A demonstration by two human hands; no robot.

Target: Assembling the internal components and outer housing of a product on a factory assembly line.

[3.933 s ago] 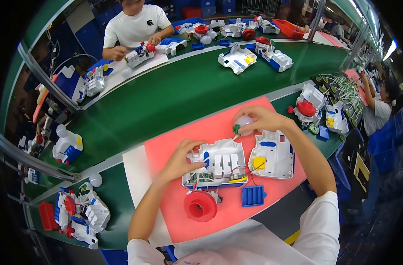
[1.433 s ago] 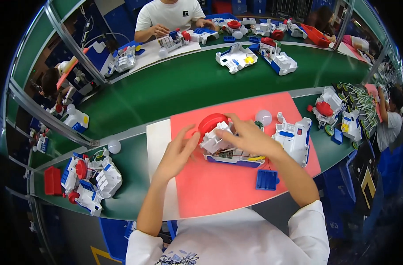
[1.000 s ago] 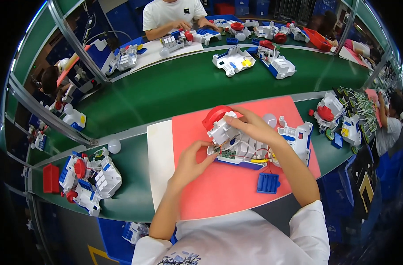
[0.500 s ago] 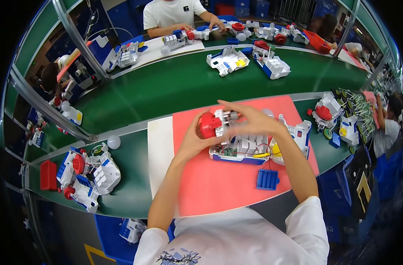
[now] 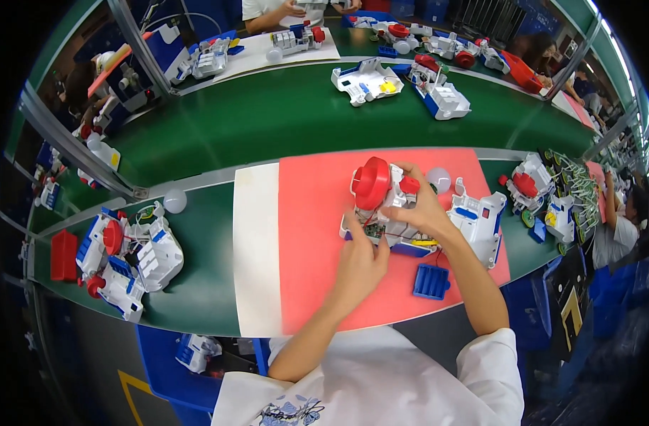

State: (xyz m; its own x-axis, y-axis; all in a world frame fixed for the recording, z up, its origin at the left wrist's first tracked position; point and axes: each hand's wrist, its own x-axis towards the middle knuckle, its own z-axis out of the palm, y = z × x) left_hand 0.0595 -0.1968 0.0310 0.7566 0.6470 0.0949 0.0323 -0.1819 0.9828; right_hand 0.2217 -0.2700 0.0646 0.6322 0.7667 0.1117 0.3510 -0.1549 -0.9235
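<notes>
right hand (image 5: 427, 213): fingers partly closed about the right side of a red-and-white plastic mechanism with a round red drum (image 5: 372, 183), held above a white-and-blue plastic housing half (image 5: 412, 249). left hand (image 5: 361, 264): thumb and forefinger parted, tips just below the mechanism, beside a small green circuit board (image 5: 374, 231); whether they grip anything cannot be told.

caution: thin red wiring (image 5: 402, 236) lies to the right of the left fingers. lowering the mechanism at a tilt could pinch it against the housing half. slack right fingers could let the heavy-looking drum side tip leftward onto the circuit board. a swing of the right forearm could shift the white plastic cover half (image 5: 477, 224) beside it.

surface and room: a flat pink mat (image 5: 317, 284) lies beneath both hands on a green bench (image 5: 203, 284). beyond the fingers runs a broad green belt (image 5: 267, 117); across it is a co-worker in a white shirt (image 5: 264, 10). far left of the fingers, opened white-and-blue plastic assemblies (image 5: 157, 263) are clustered; below them sits a blue plastic bin (image 5: 157, 366).
</notes>
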